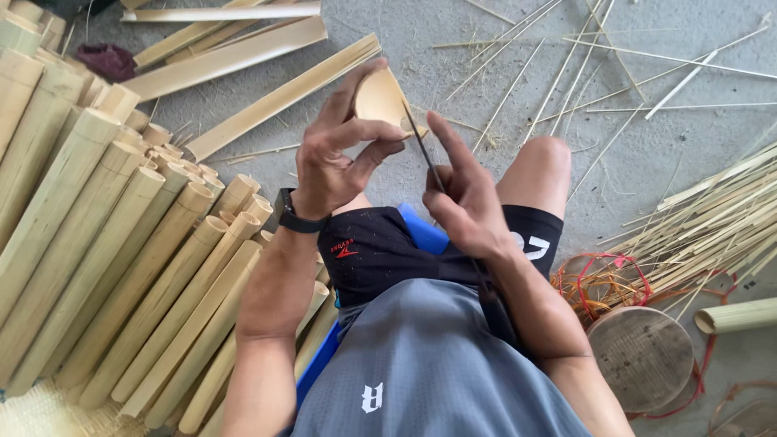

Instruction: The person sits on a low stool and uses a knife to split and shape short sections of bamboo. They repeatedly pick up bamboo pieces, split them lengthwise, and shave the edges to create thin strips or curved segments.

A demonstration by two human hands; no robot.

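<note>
My left hand (336,150) grips a short curved piece of split bamboo (380,99), its hollow pale inside facing me. My right hand (461,198) holds a long thin dark blade (421,150), with the forefinger stretched along it. The blade's tip rests against the edge of the bamboo piece. Its dark handle (498,311) runs back under my right forearm. Both hands hover above my knees. A black watch (295,217) sits on my left wrist.
Many round bamboo tubes (105,243) lie stacked at my left. Flat split slats (235,57) lie on the concrete floor ahead. A bundle of thin strips (712,226) lies at right, beside red cord (603,279), a round wooden block (639,356) and a short tube (736,316).
</note>
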